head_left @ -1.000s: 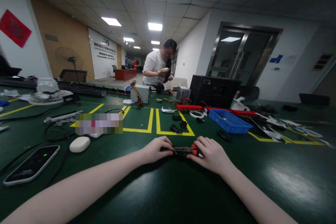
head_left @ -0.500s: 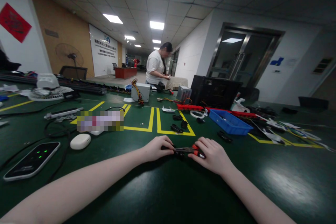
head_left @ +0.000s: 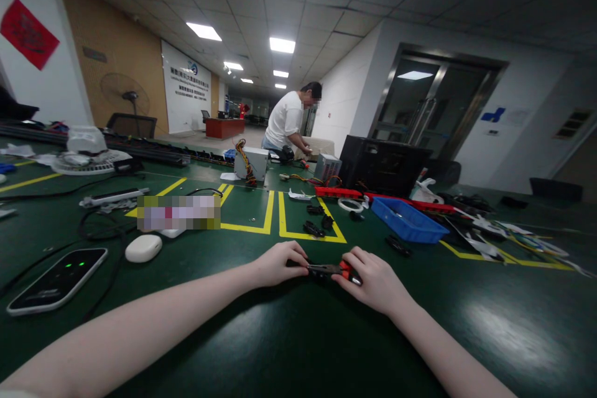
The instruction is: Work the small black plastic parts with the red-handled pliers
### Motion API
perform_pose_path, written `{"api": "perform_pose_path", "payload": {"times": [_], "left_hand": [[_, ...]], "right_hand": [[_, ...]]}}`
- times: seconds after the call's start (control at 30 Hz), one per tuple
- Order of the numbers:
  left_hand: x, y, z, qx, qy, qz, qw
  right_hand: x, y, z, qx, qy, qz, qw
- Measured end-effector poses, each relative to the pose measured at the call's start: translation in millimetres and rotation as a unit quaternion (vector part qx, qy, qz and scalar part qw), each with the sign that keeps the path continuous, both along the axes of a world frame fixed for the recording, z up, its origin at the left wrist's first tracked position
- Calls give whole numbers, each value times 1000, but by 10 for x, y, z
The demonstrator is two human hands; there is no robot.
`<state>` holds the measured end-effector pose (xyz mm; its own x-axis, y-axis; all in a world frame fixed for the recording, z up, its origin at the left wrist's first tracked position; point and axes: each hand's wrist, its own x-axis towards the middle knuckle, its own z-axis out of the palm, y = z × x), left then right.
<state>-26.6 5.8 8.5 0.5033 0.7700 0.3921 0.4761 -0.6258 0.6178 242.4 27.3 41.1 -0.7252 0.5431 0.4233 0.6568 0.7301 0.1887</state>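
Both hands meet at the near middle of the green worktop (head_left: 298, 336). The right hand (head_left: 373, 280) is closed around the red handles of the pliers (head_left: 326, 270). The left hand (head_left: 280, 263) pinches their metal tip with curled fingers. A blue tray (head_left: 422, 235) lies farther right.

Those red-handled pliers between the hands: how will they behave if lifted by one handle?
Likely stiff and heavy for their size, since the pliers look dark metal. The red grips should resist slipping. Being hinged, the other handle may swing open.
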Motion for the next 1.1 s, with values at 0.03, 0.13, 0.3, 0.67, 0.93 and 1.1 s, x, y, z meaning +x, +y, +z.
{"api": "perform_pose_path", "payload": {"times": [0.03,0.13,0.3,0.67,0.93,1.1], "left_hand": [[2,-1,-1,2,1,1,1000],[9,-6,-1,7,10,-3,1000],[13,-14,10,20,22,-6,1000],[10,-28,26,17,36,-3,999],[10,-17,4,23,38,0,999],[14,-5,-16,24,37,1,999]], "right_hand": [[4,1,6,-2,-2,-2,1000],[17,6,27,-5,-7,0,1000],[12,10,49,-13,-20,-4,1000],[-25,-27,46,-41,-42,-18,998],[-73,-78,62,-46,-43,-25,998],[-85,-75,62,-49,-50,-37,997]]}}
